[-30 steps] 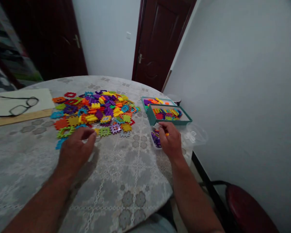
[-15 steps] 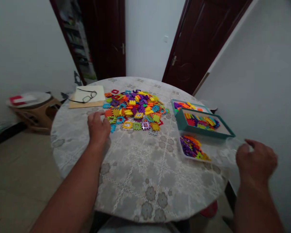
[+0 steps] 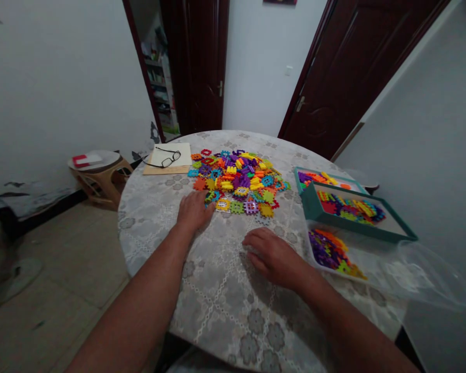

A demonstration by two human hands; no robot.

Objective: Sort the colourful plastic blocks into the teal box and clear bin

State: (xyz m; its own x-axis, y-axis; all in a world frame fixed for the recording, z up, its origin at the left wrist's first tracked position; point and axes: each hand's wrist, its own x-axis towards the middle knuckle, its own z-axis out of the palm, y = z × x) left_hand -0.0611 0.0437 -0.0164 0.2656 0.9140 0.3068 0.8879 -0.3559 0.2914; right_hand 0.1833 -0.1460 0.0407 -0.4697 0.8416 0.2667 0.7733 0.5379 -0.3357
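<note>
A heap of colourful plastic interlocking building pieces lies on the round table. My left hand rests at the near left edge of the heap, its fingers loosely spread beside blue and green pieces; some fingertips are hidden. My right hand is over the cloth in front of the heap, thumb and fingers apart, with nothing seen in it. Closest to the hands in the front row are a yellow piece, a green piece and a purple frame piece.
To the right stand a teal box of pieces, another teal-rimmed tray behind it, and a clear plastic container partly filled. Black glasses lie on paper and a board at the left. A patterned cloth covers the table.
My right hand has moved left from beside the clear container to the middle of the table before the heap. The left hand stays by the heap's edge. The view has turned left.
</note>
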